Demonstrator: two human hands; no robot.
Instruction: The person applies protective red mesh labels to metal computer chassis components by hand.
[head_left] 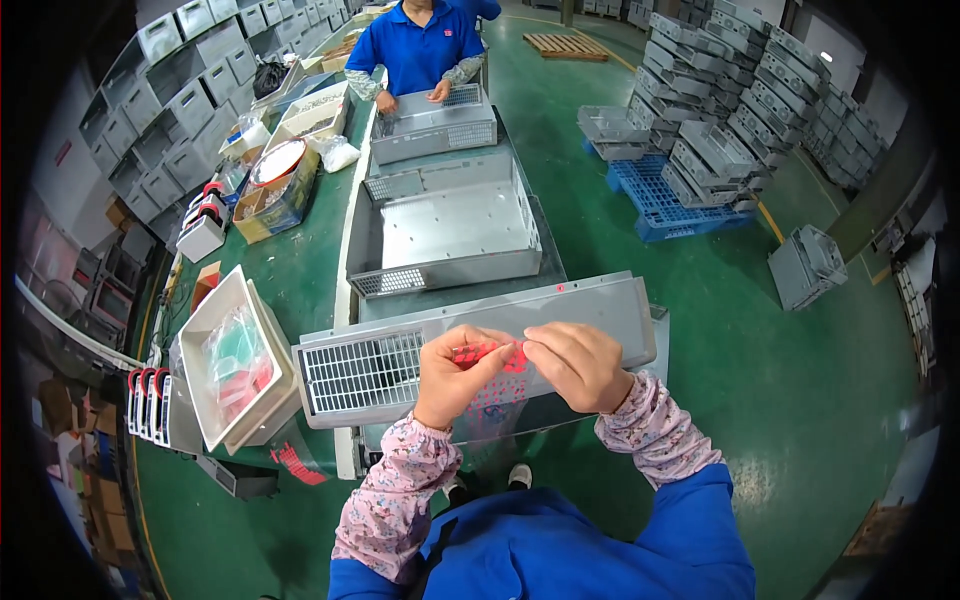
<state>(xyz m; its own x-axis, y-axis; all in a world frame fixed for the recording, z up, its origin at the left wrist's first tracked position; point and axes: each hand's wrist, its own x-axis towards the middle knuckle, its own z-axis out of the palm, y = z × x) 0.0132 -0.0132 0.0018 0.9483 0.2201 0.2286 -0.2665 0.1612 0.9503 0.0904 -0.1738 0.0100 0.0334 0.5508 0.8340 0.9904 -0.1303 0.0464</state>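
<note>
My left hand (450,375) pinches a clear sheet of red stickers (512,358) between thumb and fingers. The sheet's lower part hangs down, see-through and dotted with red marks. Right beside it, my right hand (580,362) has thumb and fingertips pressed together at the sheet's edge; whatever they pinch is too small to make out. Both hands are above a long grey metal housing (600,322) with a grille of slots at its left end. One small red dot (560,288) shows on the housing's far edge.
Beyond lies an open grey metal casing (455,225). Farther off, a co-worker in blue handles another casing (435,125). A white bin (232,350) with plastic bags stands at left, near parts boxes (275,195). Stacked housings sit on a blue pallet (665,205) at right.
</note>
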